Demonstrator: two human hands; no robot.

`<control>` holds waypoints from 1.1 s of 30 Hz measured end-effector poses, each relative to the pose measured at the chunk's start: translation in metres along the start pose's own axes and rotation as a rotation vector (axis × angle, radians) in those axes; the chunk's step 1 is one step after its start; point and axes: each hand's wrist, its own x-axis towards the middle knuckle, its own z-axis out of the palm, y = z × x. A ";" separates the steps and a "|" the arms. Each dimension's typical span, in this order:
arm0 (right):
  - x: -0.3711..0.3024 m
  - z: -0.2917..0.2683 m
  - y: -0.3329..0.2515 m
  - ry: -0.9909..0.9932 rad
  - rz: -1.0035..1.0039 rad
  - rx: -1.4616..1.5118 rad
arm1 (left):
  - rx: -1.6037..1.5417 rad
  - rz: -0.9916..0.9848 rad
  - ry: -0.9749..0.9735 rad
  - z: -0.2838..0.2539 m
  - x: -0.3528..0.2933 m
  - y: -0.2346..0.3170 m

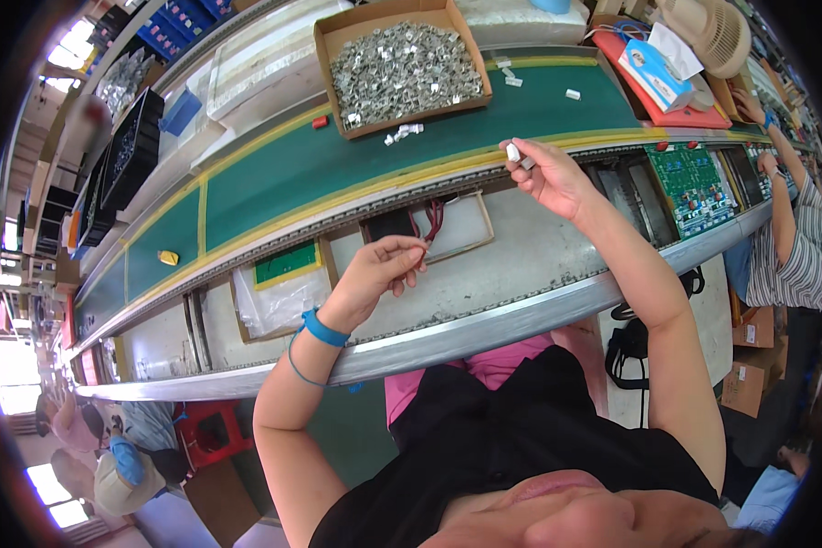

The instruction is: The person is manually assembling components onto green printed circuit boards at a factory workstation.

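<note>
White block-shaped piece [513, 153] pinched in the right hand [554, 183], beyond and rightward of the left hand [382, 272], whose thumb and finger meet beside dark-red wires [436, 217]; whether they hold anything, I cannot tell.

On my feed, the bare right hand [553, 181] partly hides the small white block-like piece [513, 153] it pinches. I can't tell whether the bare left hand [380, 271] grips anything. The silvery-grey pieces [406, 68] heaped together are too small for me to make out singly. The upper edge cuts off a light-blue rounded object [551, 5].
</note>
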 end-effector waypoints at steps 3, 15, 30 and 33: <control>-0.001 0.002 0.006 0.000 0.046 -0.083 | -0.035 -0.014 0.054 -0.007 -0.002 0.002; -0.005 0.013 0.016 -0.021 0.140 -0.212 | -0.403 0.055 0.110 -0.013 0.009 0.007; -0.014 0.024 0.038 -0.116 0.185 -0.316 | -0.208 0.036 0.013 -0.016 -0.001 -0.011; -0.012 0.026 0.033 -0.132 0.197 -0.352 | -0.252 0.049 0.041 -0.016 0.004 -0.011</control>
